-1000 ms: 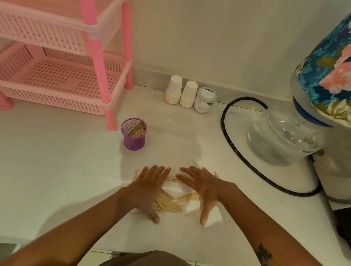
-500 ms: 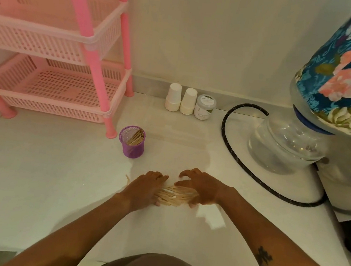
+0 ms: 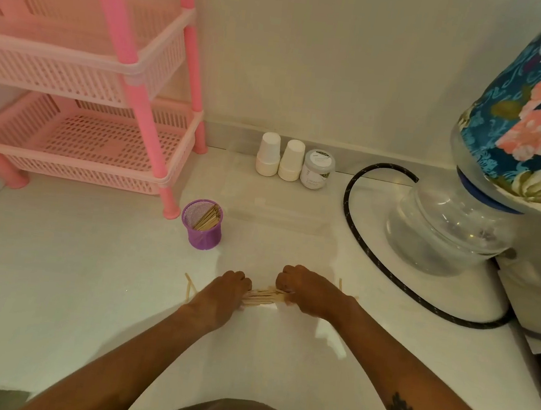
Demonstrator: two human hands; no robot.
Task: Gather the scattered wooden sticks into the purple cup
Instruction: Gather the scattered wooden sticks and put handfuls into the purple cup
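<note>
both hands are down on the white bench, pushing a little bundle of wooden sticks (image 3: 263,296) together from two sides. the left hand (image 3: 223,292) has its fingers curled and its grip is closed on the left end of the bundle. the right hand (image 3: 308,291) is curled too and its grip is closed on the right end. the bundle lies flat on the bench between them, near the front edge. a few loose sticks (image 3: 189,288) poke out just left of the left hand, and a thin one (image 3: 341,284) peeks out behind the right hand. the purple cup (image 3: 203,224) stands upright a bit farther back and to the left, near the foot of the pink rack (image 3: 114,86). it already has some sticks leaning inside it. the step now looks like squeezing the pile into one neat bunch so it can be lifted. to do it well, i think the hands should line the sticks up the same way, tap the ends even, and hold tight in the middle so none slide out. then tip the bunch so it goes end first into the cup, because the cup mouth is small and partly full. the cup looks light, so a hard bump might knock it over. the loose sticks at the sides will need another pick-up.
</note>
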